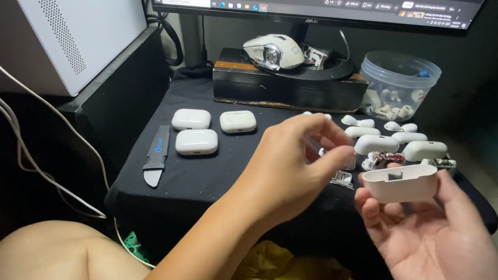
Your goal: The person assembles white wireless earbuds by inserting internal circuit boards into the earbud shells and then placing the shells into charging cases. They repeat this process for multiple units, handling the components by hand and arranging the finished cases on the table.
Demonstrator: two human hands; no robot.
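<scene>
Resting on the right hand [433,249] is a white shell [400,182], an opened earbud-case half lying across the fingertips with its hollow side up; the fingers cup it loosely from below, thumb at its 3 o'clock edge. At 9 o'clock from the shell, just beside it, the left hand [301,163] has thumb and forefinger pinched together. Whether a small part sits in that pinch I cannot tell. Just beyond the pinch, on the black cloth [208,185], lies a small metal part [342,179].

At 12 o'clock from the shell are more white shells [376,144] and a circuit piece [387,157] in red and silver. At 10 o'clock from the left hand, 3 closed white cases [197,142] sit in a cluster, and at 9 o'clock from them lies a grey pry tool [156,155]. Farther back stand a black box [287,88] with a white mouse [274,51] on top, and at 3 o'clock from the box a clear tub [399,86] of white parts. A monitor [311,0] spans the top edge, and white cables [23,149] trail at the left.
</scene>
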